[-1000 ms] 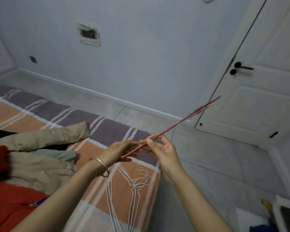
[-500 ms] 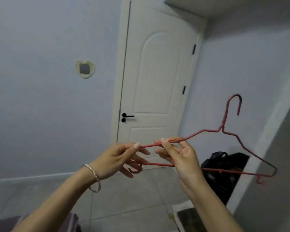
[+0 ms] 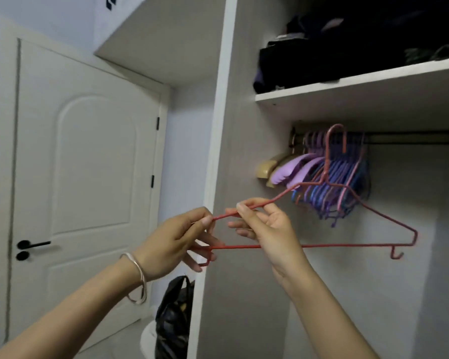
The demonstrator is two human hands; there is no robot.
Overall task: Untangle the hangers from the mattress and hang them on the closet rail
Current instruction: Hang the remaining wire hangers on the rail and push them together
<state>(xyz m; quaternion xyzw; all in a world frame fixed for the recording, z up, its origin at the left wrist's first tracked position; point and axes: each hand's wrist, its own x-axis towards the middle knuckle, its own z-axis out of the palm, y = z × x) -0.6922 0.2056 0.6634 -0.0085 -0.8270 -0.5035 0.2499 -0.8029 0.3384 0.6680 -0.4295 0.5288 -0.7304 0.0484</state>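
Two-handed pinch on red hanger (wire)

Dim, soft indoor light; slight blur, wide-angle edge bending.

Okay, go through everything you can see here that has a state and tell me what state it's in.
Red wire hanger, held by both hands, hook by the rail, not clearly on it.
Left hand, pinches the hanger's left corner.
Right hand, pinches its upper arm.
Dark closet rail, carries hangers at its left end.
Purple and blue plastic hangers, hanging bunched on the rail.
White panelled door, shut.
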